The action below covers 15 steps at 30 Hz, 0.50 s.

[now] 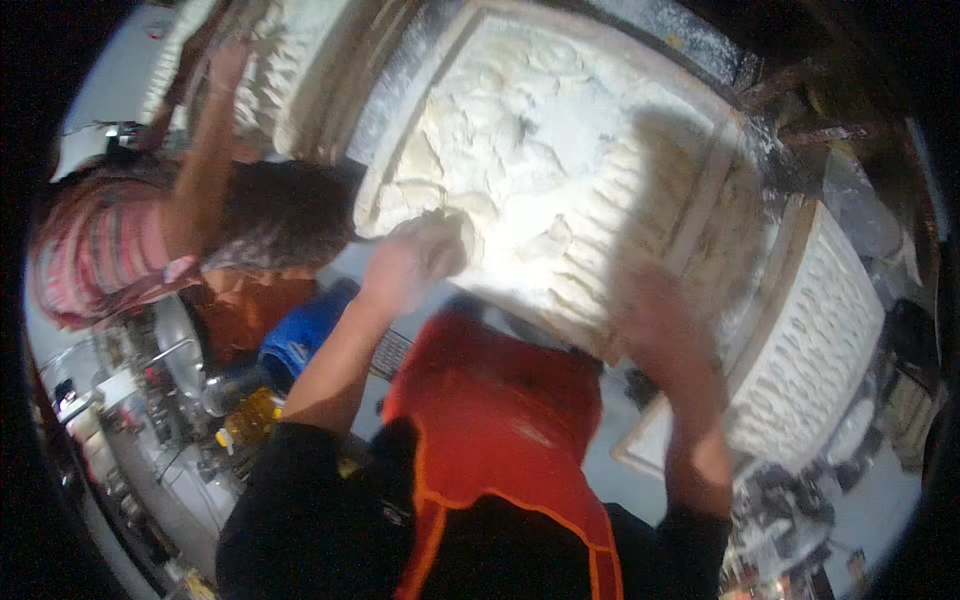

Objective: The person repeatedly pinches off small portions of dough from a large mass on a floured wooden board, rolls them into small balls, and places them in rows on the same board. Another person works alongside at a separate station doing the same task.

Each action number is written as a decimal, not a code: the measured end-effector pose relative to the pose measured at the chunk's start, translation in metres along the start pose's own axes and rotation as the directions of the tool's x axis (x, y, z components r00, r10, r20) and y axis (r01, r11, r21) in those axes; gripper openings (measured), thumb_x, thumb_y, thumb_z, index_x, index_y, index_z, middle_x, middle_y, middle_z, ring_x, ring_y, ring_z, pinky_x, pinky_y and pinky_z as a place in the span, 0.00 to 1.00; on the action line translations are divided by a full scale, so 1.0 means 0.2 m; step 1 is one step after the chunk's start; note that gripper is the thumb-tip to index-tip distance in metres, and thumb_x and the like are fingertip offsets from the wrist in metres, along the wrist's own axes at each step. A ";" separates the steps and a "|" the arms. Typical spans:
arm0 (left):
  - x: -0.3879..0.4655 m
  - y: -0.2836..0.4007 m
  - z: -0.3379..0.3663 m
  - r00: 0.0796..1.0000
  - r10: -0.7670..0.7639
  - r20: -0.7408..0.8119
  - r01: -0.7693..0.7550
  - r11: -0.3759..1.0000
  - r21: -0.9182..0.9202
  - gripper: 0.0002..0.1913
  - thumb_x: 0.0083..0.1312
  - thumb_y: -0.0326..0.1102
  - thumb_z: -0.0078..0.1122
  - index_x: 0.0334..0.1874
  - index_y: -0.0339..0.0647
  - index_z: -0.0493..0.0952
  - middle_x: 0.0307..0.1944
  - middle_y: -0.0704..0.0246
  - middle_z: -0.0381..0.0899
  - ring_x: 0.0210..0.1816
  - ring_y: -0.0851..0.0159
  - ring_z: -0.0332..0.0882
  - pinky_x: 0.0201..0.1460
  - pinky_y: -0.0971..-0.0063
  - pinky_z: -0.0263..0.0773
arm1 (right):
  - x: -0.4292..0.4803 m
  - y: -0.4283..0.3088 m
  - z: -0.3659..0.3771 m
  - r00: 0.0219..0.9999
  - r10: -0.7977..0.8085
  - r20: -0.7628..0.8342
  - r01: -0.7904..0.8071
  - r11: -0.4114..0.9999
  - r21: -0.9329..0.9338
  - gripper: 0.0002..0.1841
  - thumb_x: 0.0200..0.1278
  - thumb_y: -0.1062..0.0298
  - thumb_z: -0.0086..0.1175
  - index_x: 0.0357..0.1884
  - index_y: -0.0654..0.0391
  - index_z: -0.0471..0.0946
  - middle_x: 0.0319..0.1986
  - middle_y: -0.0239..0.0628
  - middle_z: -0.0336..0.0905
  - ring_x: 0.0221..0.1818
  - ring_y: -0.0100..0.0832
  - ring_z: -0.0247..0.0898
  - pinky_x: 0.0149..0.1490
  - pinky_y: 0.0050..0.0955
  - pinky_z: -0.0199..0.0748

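Observation:
A shallow wood-rimmed tray (551,146), dusted with white flour, lies before me. Loose, flattened dough pieces (480,124) cover its left and far parts. Along the right side runs a row of narrow dough pieces (592,251), partly in shadow. My left hand (420,255) is at the near left corner, fingers curled at the dough; blur hides whether it grips a piece. My right hand (656,315) is badly blurred near the tray's right front edge, beside the row. Its fingers cannot be made out.
At the left, a co-worker's hand (229,64) is over another tray of dough pieces (270,82). A tilted tray with rows of small dough pieces (814,337) stands at the right. A blue container (304,330) and a yellow oil bottle (251,416) are lower left.

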State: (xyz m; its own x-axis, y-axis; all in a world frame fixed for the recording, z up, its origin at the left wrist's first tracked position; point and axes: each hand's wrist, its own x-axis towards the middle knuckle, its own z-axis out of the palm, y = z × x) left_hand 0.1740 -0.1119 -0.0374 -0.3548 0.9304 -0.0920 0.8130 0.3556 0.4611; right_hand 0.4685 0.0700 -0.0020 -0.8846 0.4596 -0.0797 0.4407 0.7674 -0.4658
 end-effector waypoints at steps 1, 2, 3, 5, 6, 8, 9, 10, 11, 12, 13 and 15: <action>-0.02 -0.02 0.04 0.998 0.063 0.008 -0.063 0.998 -0.022 0.10 0.60 0.34 0.61 0.43 0.40 0.79 0.37 0.57 0.80 0.42 0.49 0.78 0.45 0.61 0.75 | 0.11 -0.09 0.12 0.991 0.089 0.100 -0.090 0.996 0.003 0.22 0.65 0.64 0.50 0.62 0.52 0.70 0.57 0.42 0.71 0.62 0.47 0.66 0.68 0.47 0.60; -0.03 -0.06 0.04 0.990 0.103 0.094 -0.093 0.990 -0.106 0.11 0.60 0.34 0.60 0.45 0.42 0.80 0.43 0.59 0.80 0.46 0.50 0.77 0.49 0.60 0.75 | 0.26 -0.14 0.24 0.988 0.034 0.152 -0.027 0.999 -0.047 0.22 0.66 0.63 0.49 0.62 0.52 0.69 0.59 0.43 0.70 0.65 0.47 0.62 0.70 0.47 0.57; -0.04 -0.09 0.04 0.969 0.226 0.100 -0.204 0.960 -0.190 0.13 0.60 0.34 0.59 0.47 0.44 0.80 0.49 0.61 0.80 0.50 0.51 0.77 0.52 0.60 0.74 | 0.34 -0.16 0.31 0.990 -0.011 0.140 0.033 0.988 -0.150 0.23 0.66 0.63 0.48 0.63 0.52 0.68 0.61 0.43 0.68 0.67 0.46 0.60 0.70 0.47 0.55; -0.05 -0.15 -0.03 0.970 0.186 0.154 -0.151 0.964 -0.217 0.12 0.60 0.34 0.58 0.45 0.44 0.80 0.50 0.61 0.79 0.51 0.52 0.76 0.53 0.61 0.74 | 0.48 -0.22 0.43 0.969 0.075 0.235 -0.016 0.970 -0.242 0.24 0.66 0.62 0.48 0.65 0.52 0.67 0.63 0.44 0.66 0.68 0.46 0.59 0.72 0.47 0.52; -0.04 -0.15 -0.05 0.969 0.198 0.147 -0.160 0.959 -0.235 0.12 0.60 0.34 0.58 0.45 0.44 0.81 0.51 0.62 0.79 0.52 0.53 0.76 0.53 0.61 0.74 | 0.50 -0.23 0.45 0.964 0.107 0.245 -0.037 0.961 -0.274 0.25 0.66 0.62 0.48 0.65 0.52 0.67 0.64 0.44 0.66 0.68 0.47 0.58 0.72 0.47 0.51; 0.00 -0.19 -0.10 0.945 0.311 0.097 -0.287 0.936 -0.207 0.14 0.57 0.31 0.60 0.46 0.40 0.79 0.47 0.59 0.80 0.49 0.51 0.77 0.52 0.61 0.75 | 0.55 -0.26 0.48 0.977 0.139 0.163 -0.108 0.977 -0.184 0.25 0.66 0.60 0.50 0.64 0.54 0.68 0.63 0.48 0.66 0.67 0.50 0.59 0.71 0.48 0.52; 0.03 -0.19 -0.11 0.934 0.333 0.132 -0.308 0.935 -0.179 0.15 0.56 0.30 0.60 0.46 0.38 0.78 0.45 0.58 0.80 0.48 0.50 0.77 0.51 0.61 0.75 | 0.55 -0.26 0.46 0.986 0.143 0.090 -0.136 0.987 -0.088 0.26 0.64 0.58 0.52 0.63 0.55 0.69 0.62 0.48 0.67 0.67 0.49 0.59 0.71 0.48 0.52; 0.05 -0.19 -0.12 0.936 0.324 0.137 -0.288 0.930 -0.228 0.16 0.55 0.29 0.61 0.47 0.38 0.78 0.45 0.59 0.80 0.51 0.51 0.77 0.52 0.62 0.75 | 0.55 -0.27 0.45 0.993 0.104 0.055 -0.105 0.994 0.007 0.26 0.62 0.57 0.54 0.62 0.55 0.70 0.61 0.48 0.69 0.67 0.48 0.60 0.71 0.47 0.52; 0.08 -0.18 -0.12 0.921 0.370 0.124 -0.340 0.917 -0.210 0.16 0.56 0.30 0.61 0.47 0.38 0.78 0.45 0.59 0.80 0.50 0.51 0.77 0.52 0.62 0.75 | 0.53 -0.25 0.42 0.972 0.233 0.025 -0.234 0.972 0.031 0.26 0.63 0.56 0.54 0.61 0.56 0.71 0.61 0.48 0.69 0.65 0.47 0.62 0.69 0.48 0.54; 0.11 -0.18 -0.13 0.904 0.401 0.147 -0.375 0.910 -0.176 0.16 0.56 0.31 0.61 0.47 0.37 0.78 0.45 0.59 0.80 0.50 0.51 0.77 0.52 0.62 0.75 | 0.54 -0.21 0.37 0.949 0.312 0.030 -0.314 0.948 0.055 0.25 0.63 0.55 0.55 0.59 0.56 0.72 0.60 0.47 0.70 0.63 0.47 0.64 0.68 0.48 0.57; 0.15 -0.17 -0.13 0.891 0.392 0.231 -0.372 0.920 -0.125 0.16 0.57 0.32 0.60 0.47 0.37 0.78 0.45 0.59 0.80 0.50 0.51 0.77 0.52 0.62 0.75 | 0.54 -0.16 0.33 0.943 0.334 -0.014 -0.331 0.938 0.100 0.24 0.63 0.54 0.55 0.58 0.56 0.73 0.60 0.47 0.70 0.62 0.46 0.66 0.66 0.48 0.60; 0.21 -0.12 -0.12 0.940 0.249 0.232 -0.109 0.867 -0.486 0.16 0.62 0.38 0.56 0.48 0.36 0.78 0.47 0.57 0.80 0.51 0.51 0.76 0.54 0.61 0.73 | 0.48 -0.02 0.20 0.806 0.577 -0.132 -0.552 0.813 0.186 0.13 0.62 0.61 0.57 0.47 0.51 0.79 0.54 0.43 0.76 0.52 0.42 0.74 0.55 0.39 0.72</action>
State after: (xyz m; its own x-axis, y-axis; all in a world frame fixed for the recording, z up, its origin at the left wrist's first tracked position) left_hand 0.1295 -0.0836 -0.0317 -0.0244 0.9839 -0.1768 0.5197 0.1636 0.8385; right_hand 0.3757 0.0920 -0.0436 -0.4383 0.8723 -0.2166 0.8178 0.2871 -0.4987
